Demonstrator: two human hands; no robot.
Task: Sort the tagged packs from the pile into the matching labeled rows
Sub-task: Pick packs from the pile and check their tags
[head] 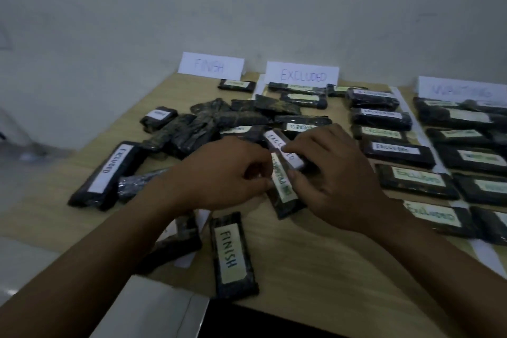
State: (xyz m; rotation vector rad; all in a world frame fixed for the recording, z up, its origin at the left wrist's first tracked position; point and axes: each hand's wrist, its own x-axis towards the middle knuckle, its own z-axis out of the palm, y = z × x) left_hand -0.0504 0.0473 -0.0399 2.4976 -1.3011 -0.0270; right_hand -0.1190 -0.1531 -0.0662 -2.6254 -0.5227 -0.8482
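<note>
We pinch a green-tagged pack (284, 186) with our left hand (233, 170) and the EXCLUDED pack (277, 140) with our right hand (329, 173), likely bound next for the EXCLUDED row (384, 118).

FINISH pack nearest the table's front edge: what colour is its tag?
The tag is pale yellow with dark handwritten lettering; the head view shows it.

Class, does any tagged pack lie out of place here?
Yes. One EXCLUDED pack lies askew at the left edge of the table, far from the row under the EXCLUDED sign; a FINISH pack sits near the front edge.
</note>
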